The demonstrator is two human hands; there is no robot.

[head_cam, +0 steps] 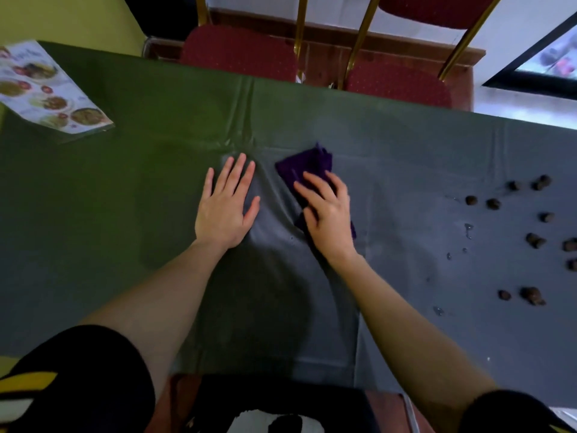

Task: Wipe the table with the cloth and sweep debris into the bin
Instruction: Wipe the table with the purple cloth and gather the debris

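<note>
A purple cloth (307,167) lies on the dark green tablecloth (140,170) near the table's middle. My right hand (327,214) presses down on the cloth with the fingers curled over its near part. My left hand (226,207) rests flat on the tablecloth just left of the cloth, fingers spread, holding nothing. Several small brown lumps of debris (537,240) are scattered over the right part of the table, with a few water drops (468,229) among them. No bin is in view.
A picture menu (43,89) lies at the table's far left corner. Two red padded chairs with gold frames (396,85) stand against the far edge. The tablecloth is wrinkled between my hands. My dark shirt shows at the near edge.
</note>
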